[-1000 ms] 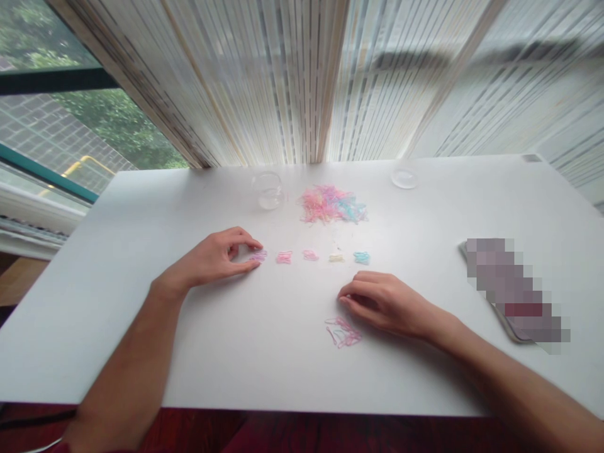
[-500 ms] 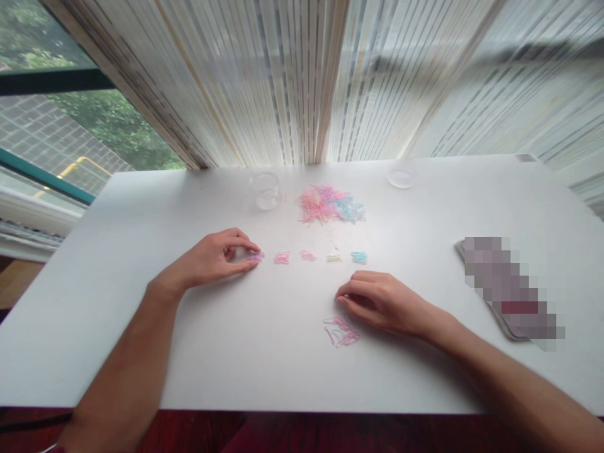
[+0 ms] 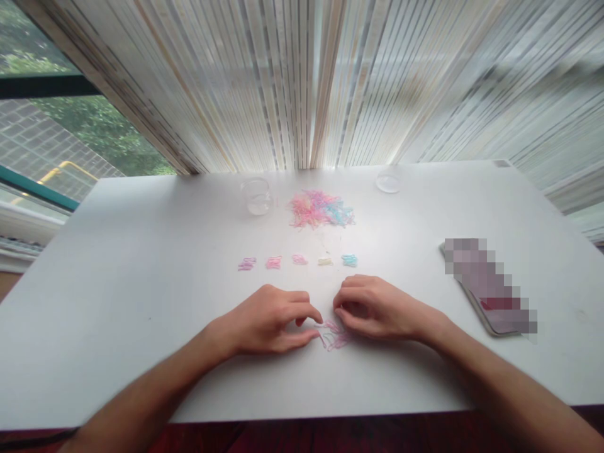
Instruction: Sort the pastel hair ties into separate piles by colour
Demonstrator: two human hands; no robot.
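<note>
Lilac-pink loops (image 3: pixel 336 340), thin, smooth and elongated, lie in one loose, overlapping cluster on the white desk (image 3: pixel 117 302), near its front edge and between the two hands; they overlap too much to count. The left hand (image 3: pixel 274 319) is at their left side, its thumb and index finger spread slightly apart with the tips at the outermost loops; whether they touch them, I cannot tell. The right hand (image 3: pixel 377 308) rests just beside the cluster's upper right, its fingers curled toward the thumb; whether the tips meet or pinch anything is unclear. Beyond the hands, five small bunches of similar loops form one row: purple (image 3: pixel 246 263), coral pink (image 3: pixel 274 262), pale pink (image 3: pixel 299 259), pale yellow (image 3: pixel 325 262) and turquoise (image 3: pixel 350 260), from left to right. Farther back sits one large tangled pile (image 3: pixel 317 209), mixing pink, lilac, pale yellow and turquoise. Left of it stands one clear, rounded container (image 3: pixel 258 198); well to its right lies one clear, shallow round piece (image 3: pixel 388 183). One flat, rounded-corner slab (image 3: pixel 491 289), largely pixelated, lies at the right. One striped curtain (image 3: pixel 236 82) hangs behind the desk.
</note>
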